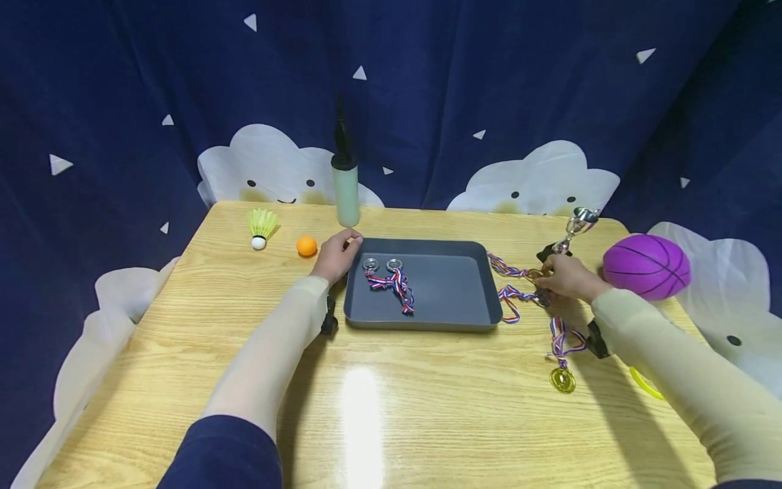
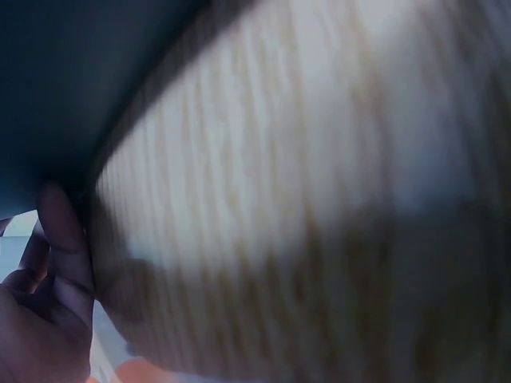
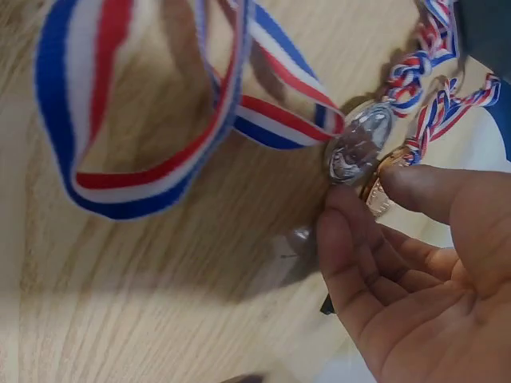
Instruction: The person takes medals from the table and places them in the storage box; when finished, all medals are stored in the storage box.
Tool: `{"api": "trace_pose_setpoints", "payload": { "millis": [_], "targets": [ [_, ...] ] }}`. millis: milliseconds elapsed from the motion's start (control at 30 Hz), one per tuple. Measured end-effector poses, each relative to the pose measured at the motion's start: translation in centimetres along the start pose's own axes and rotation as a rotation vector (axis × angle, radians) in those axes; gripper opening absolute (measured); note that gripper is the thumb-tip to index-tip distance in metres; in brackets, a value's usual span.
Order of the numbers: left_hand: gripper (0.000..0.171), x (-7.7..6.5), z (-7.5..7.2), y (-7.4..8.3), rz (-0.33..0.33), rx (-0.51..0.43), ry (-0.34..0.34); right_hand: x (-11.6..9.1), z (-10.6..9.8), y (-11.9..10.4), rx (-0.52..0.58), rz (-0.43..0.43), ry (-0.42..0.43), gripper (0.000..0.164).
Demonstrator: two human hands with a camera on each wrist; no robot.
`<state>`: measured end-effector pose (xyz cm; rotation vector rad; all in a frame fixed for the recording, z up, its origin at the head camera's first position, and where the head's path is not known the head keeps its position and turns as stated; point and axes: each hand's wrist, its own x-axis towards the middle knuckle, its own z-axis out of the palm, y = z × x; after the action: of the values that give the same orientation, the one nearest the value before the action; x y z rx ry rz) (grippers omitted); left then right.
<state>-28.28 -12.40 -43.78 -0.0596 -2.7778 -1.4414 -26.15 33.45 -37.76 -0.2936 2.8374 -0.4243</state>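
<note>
My left hand [image 1: 338, 257] holds the upper-left corner of a dark grey tray [image 1: 452, 326]; in the left wrist view its thumb [image 2: 64, 239] lies against the tray's side. Two silver medals [image 1: 394, 265] with red, white and blue ribbons lie inside the tray. Right of it, my right hand [image 1: 568, 277] pinches a bronze medal [image 3: 383, 194] between thumb and fingers. Its index fingertip is at the edge of a silver medal [image 3: 359, 144]. Closer to me lies a gold medal [image 1: 563, 380] with its ribbon spread out.
A silver trophy cup [image 1: 571, 231] stands behind my right hand, and a purple ball [image 1: 646, 267] sits to the right. Left of the tray are an orange ball [image 1: 307, 246] and a shuttlecock [image 1: 261, 227]. A pale green pump [image 1: 346, 193] stands behind. A yellow ring [image 1: 644, 384] is partly hidden.
</note>
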Motion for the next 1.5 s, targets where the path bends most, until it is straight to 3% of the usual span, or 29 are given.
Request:
{"api": "trace_pose_setpoints", "payload": {
  "millis": [467, 733, 933, 1167, 1267, 1500],
  "targets": [
    [0.027, 0.1, 0.1, 0.0, -0.023, -0.024, -0.003, 0.2, 0.7, 0.7, 0.052, 0.012, 0.068, 0.030],
    [0.028, 0.1, 0.0, 0.2, -0.023, -0.025, -0.009, 0.1, 0.1, 0.3, 0.287, 0.010, 0.112, 0.022],
    [0.028, 0.0, 0.0, 0.0, 0.005, -0.003, 0.012, 0.8, -0.2, -1.1, 0.472, -0.085, 0.207, 0.025],
    [0.028, -0.1, 0.0, 0.0, -0.004, -0.002, 0.009, 1.5, -1.3, -3.1, 0.589, -0.182, 0.309, 0.035],
    [0.029, -0.2, 0.0, 0.2, -0.015, 0.002, 0.007, 1.6, -2.1, -4.0, 0.674, -0.218, 0.331, 0.039],
    [0.030, -0.3, 0.0, 0.5, -0.031, 0.002, 0.002, 1.7, -4.5, -6.2, 0.890, -0.305, 0.323, 0.027]
  ]
}}
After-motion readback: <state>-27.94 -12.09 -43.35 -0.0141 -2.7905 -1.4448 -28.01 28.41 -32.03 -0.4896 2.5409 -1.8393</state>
